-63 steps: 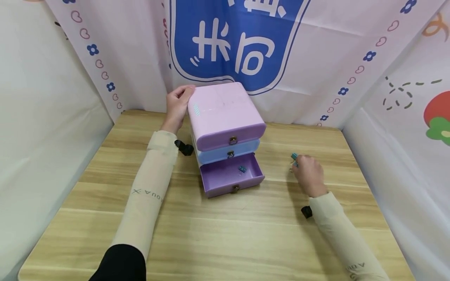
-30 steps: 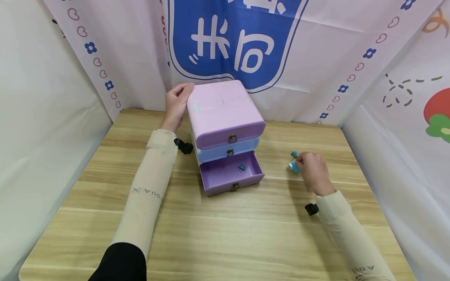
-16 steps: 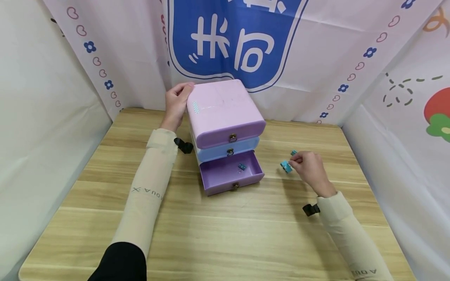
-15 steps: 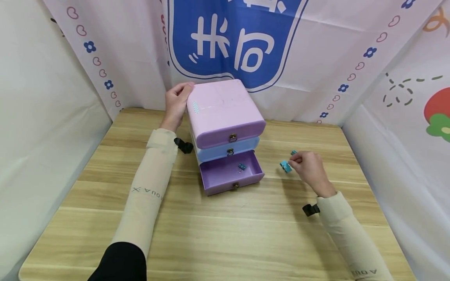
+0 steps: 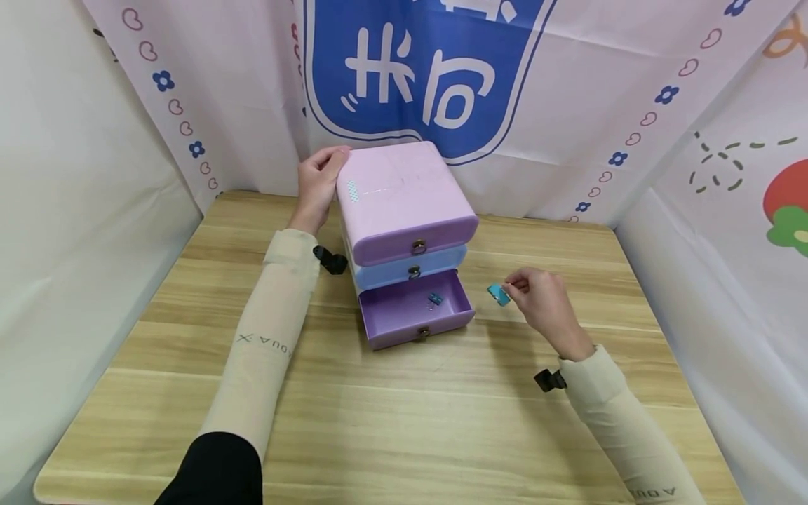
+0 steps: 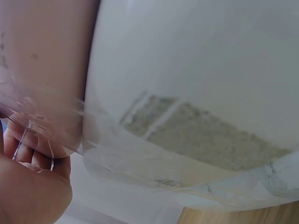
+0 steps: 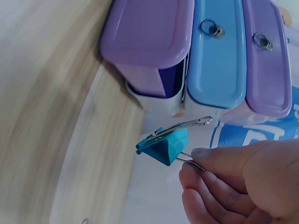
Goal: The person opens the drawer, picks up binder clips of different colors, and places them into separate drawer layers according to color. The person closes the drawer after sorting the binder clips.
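My right hand (image 5: 544, 308) pinches a teal binder clip (image 7: 164, 145) by one wire handle, between thumb and fingertips. In the head view this clip hangs just right of the pulled-out bottom drawer (image 5: 385, 315). Another binder clip (image 5: 435, 299) lies inside that drawer. The drawer belongs to a small three-drawer organizer (image 5: 404, 182), pink on top, whose blue middle drawer (image 5: 435, 265) and purple top drawer (image 5: 391, 245) are closed. My left hand (image 5: 318, 184) grips the organizer's rear left top edge, its fingers partly hidden behind it.
The organizer stands on a wood-grain table (image 5: 391, 428) near the back. Behind it hangs a printed cloth (image 5: 536, 133), with white side walls left and right. A small wire loop (image 7: 85, 221) shows on the table at the bottom of the right wrist view.
My right hand has lifted a binder clip off the table and carried it left toward the open drawer. The other clip beside it is now hidden behind the hand. The left hand stays put.
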The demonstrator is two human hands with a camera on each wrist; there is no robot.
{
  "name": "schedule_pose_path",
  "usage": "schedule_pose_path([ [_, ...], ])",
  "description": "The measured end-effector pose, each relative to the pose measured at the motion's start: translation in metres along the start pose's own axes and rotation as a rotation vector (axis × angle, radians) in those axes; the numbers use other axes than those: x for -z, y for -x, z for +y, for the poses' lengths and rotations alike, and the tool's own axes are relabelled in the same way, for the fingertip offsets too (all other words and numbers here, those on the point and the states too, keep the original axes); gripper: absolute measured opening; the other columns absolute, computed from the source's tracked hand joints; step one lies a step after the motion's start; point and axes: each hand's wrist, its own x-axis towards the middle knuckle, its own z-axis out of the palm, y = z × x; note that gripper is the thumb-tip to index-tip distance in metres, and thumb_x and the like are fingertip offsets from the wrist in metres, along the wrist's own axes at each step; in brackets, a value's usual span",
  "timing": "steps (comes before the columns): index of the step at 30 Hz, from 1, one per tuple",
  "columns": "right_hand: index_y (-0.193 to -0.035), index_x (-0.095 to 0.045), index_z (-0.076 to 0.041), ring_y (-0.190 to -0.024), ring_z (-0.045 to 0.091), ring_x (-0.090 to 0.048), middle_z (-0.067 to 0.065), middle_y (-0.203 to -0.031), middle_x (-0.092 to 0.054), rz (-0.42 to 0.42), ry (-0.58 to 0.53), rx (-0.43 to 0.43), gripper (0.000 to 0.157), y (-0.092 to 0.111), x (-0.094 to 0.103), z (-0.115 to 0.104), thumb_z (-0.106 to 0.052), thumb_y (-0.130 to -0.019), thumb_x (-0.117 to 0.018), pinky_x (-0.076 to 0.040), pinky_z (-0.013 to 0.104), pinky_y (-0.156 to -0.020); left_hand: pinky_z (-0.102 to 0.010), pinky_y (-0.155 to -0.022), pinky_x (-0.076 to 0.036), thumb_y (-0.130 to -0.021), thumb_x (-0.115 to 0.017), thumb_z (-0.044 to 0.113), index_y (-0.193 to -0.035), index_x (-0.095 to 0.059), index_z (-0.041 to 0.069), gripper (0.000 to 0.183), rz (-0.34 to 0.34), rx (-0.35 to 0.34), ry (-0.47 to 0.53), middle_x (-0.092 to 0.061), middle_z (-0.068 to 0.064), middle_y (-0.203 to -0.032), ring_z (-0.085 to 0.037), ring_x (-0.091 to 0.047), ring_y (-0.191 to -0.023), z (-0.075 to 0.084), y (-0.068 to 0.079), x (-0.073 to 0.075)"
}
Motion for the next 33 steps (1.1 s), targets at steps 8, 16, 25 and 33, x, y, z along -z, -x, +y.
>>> schedule_pose_path([
  [8,-0.099,-0.076,0.003,-0.079,0.026,-0.076,0.016,-0.091,-0.079,0.025,0.017,0.097,0.009,-0.002,-0.002,-0.018,-0.006,-0.096,-0.077,-0.063,0.042,-0.071,-0.020,-0.084,-0.052,-0.101,-0.073,0.030,-0.120,-0.078,0.010,0.028,0.002,-0.006,-0.009,-0.073,0.004,-0.110,-0.009,-0.064,-0.100,0.001,0.000,0.000],
  [16,-0.097,-0.076,0.001,-0.081,0.024,-0.076,0.013,-0.091,-0.079,0.035,0.016,0.191,0.006,-0.002,-0.005,-0.030,-0.003,-0.094,-0.079,-0.064,0.039,-0.072,-0.020,-0.084,-0.052,-0.100,-0.075,0.031,-0.120,-0.078,0.011,0.029,-0.004,0.022,0.004,-0.073,0.004,-0.111,-0.009,-0.064,-0.100,0.003,0.001,-0.001],
  [25,-0.098,-0.074,-0.004,-0.079,0.019,-0.071,0.009,-0.094,-0.077,0.015,0.069,0.279,0.006,-0.004,-0.013,-0.047,-0.007,-0.096,-0.078,-0.061,0.036,-0.070,-0.021,-0.084,-0.052,-0.100,-0.074,0.031,-0.120,-0.078,0.011,0.029,-0.001,0.034,0.007,-0.073,0.004,-0.112,-0.009,-0.063,-0.101,0.001,0.002,-0.001],
  [33,-0.095,-0.074,-0.007,-0.076,0.014,-0.065,0.004,-0.090,-0.074,-0.004,0.134,0.387,0.006,-0.012,-0.023,-0.070,-0.011,-0.096,-0.078,-0.056,0.031,-0.067,-0.021,-0.084,-0.052,-0.101,-0.073,0.033,-0.121,-0.078,0.012,0.029,0.007,0.015,-0.025,-0.073,0.004,-0.113,-0.010,-0.063,-0.101,0.001,0.002,-0.001],
])
